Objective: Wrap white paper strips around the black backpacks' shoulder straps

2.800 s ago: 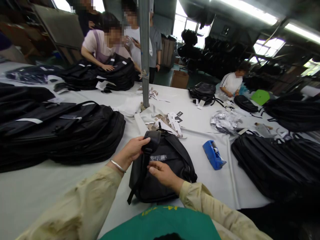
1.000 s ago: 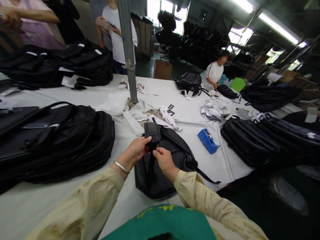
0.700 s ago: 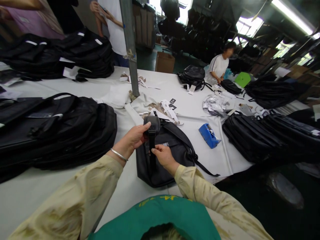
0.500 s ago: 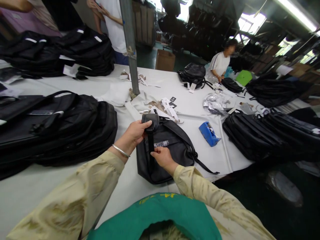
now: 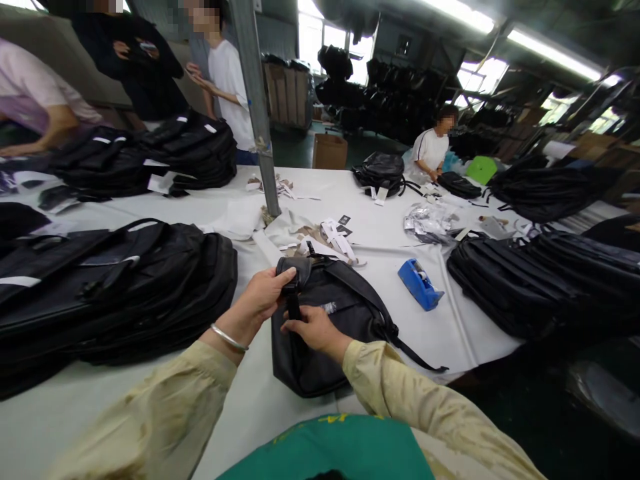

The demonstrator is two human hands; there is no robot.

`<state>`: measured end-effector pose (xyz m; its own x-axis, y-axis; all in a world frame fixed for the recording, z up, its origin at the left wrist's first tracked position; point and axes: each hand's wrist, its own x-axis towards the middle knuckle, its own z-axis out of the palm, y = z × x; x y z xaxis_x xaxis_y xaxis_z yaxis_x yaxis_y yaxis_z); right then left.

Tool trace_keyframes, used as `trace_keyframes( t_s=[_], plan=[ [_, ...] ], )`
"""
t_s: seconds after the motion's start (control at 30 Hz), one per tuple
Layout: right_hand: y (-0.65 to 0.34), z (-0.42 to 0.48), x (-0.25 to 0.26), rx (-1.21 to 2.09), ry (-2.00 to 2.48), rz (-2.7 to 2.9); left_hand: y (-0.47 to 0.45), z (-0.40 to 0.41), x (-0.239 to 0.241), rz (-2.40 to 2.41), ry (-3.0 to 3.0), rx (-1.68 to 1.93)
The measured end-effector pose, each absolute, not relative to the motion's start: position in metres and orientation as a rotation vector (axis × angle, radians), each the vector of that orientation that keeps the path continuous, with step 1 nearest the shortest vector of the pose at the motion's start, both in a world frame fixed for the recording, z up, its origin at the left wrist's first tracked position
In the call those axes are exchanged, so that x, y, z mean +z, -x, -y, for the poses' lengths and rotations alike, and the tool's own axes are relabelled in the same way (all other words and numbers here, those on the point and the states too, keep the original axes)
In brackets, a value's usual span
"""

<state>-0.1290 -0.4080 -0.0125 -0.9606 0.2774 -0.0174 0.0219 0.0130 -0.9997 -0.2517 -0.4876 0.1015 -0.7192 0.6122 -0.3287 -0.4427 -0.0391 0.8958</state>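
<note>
A black backpack [image 5: 340, 313] lies flat on the white table [image 5: 100, 413] right in front of me. My left hand [image 5: 260, 300], a silver bangle on its wrist, is closed on the padded shoulder strap [image 5: 291, 273] near the top of the bag. My right hand [image 5: 313, 330] is closed on the narrow webbing [image 5: 293, 308] of the same strap just below, resting on the bag's back panel. A second thin strap [image 5: 420, 357] trails off the bag to the right.
Stacks of black backpacks lie at my left [image 5: 125, 287], right [image 5: 545, 280] and far left [image 5: 165, 157]. A blue tape dispenser [image 5: 419, 285] sits right of the bag. Paper tags [image 5: 330, 240] lie round a metal pole [image 5: 257, 113]. Several people work at the table's far edges.
My hands have lowered the strap toward the bag, and my right hand has slid down along the webbing. The camera has tilted up.
</note>
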Motion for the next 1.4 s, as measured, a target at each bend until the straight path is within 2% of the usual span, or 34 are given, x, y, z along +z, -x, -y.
trace_keyframes(
  t_s=[0.13, 0.3, 0.5, 0.6, 0.7, 0.87, 0.93, 1.07, 1.23, 1.4],
  plan=[
    [0.133, 0.413, -0.049, 2.110, 0.528, 2.118, 0.244, 0.497, 0.109, -1.520, -0.093, 1.883],
    [0.134, 0.392, -0.076, 1.793, 0.604, 2.397, 0.221, 0.523, 0.102, -1.557, 0.062, 1.801],
    [0.143, 0.373, -0.076, 1.550, 0.704, 2.592, 0.171, 0.559, 0.053, -1.572, 0.308, 1.660],
    [0.138, 0.367, -0.076, 1.294, 0.763, 2.750, 0.142, 0.563, 0.027, -1.469, 0.374, 1.648],
    [0.135, 0.357, -0.073, 0.953, 0.471, 2.874, 0.114, 0.556, 0.008, -1.615, 0.447, 1.566],
    [0.148, 0.342, -0.071, 0.565, -0.676, 2.955, 0.091, 0.543, -0.011, -1.729, 0.503, 1.520],
    [0.153, 0.341, -0.074, 0.489, -0.904, 2.940, 0.089, 0.542, -0.014, -1.680, 0.584, 1.578],
    [0.157, 0.342, -0.076, 0.416, -1.011, 2.890, 0.094, 0.548, -0.012, -1.535, 0.749, 1.603],
    [0.155, 0.343, -0.068, 0.396, -1.041, 2.845, 0.131, 0.544, -0.016, -1.203, 0.615, 1.620],
    [0.149, 0.347, -0.067, 0.400, -0.983, 2.900, 0.161, 0.522, -0.031, -1.120, 0.497, 1.627]
  ],
)
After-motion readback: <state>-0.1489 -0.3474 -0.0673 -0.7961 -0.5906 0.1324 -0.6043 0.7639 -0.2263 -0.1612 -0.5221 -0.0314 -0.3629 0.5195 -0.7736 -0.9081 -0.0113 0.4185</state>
